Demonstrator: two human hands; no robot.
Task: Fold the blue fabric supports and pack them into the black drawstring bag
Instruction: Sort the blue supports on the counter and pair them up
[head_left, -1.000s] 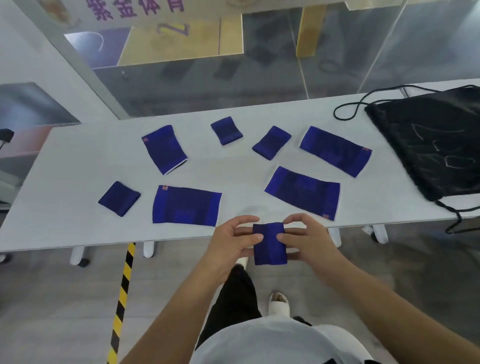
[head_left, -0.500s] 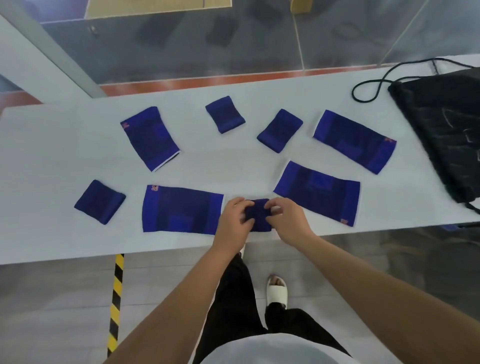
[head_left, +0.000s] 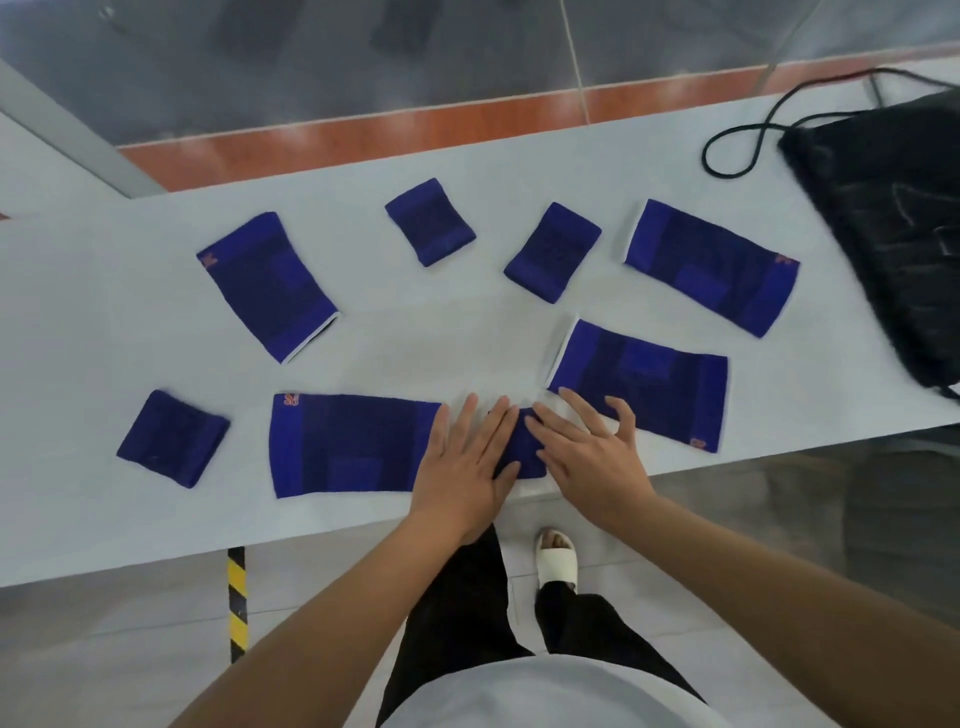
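A small folded blue support (head_left: 522, 453) lies on the white table (head_left: 78, 519) near its front edge. My left hand (head_left: 462, 467) and my right hand (head_left: 592, 457) rest flat on it with fingers spread, pressing it down. Several more blue supports lie on the table: long ones (head_left: 343, 444), (head_left: 644, 382), (head_left: 711, 265), (head_left: 267, 286) and small folded ones (head_left: 171, 439), (head_left: 430, 221), (head_left: 551, 252). The black drawstring bag (head_left: 888, 208) lies flat at the far right, its cord (head_left: 748, 130) looping leftward.
The table's front edge runs just under my wrists. Below it are tiled floor, a yellow-black striped strip (head_left: 236, 603), and a foot in a white sandal (head_left: 557, 558). Behind the table is a glass wall with a red-brown floor band (head_left: 363, 135).
The small support, held in the air a second ago, has been laid on the table. Both hands have gone from pinching it to lying flat on it. The camera has tilted down.
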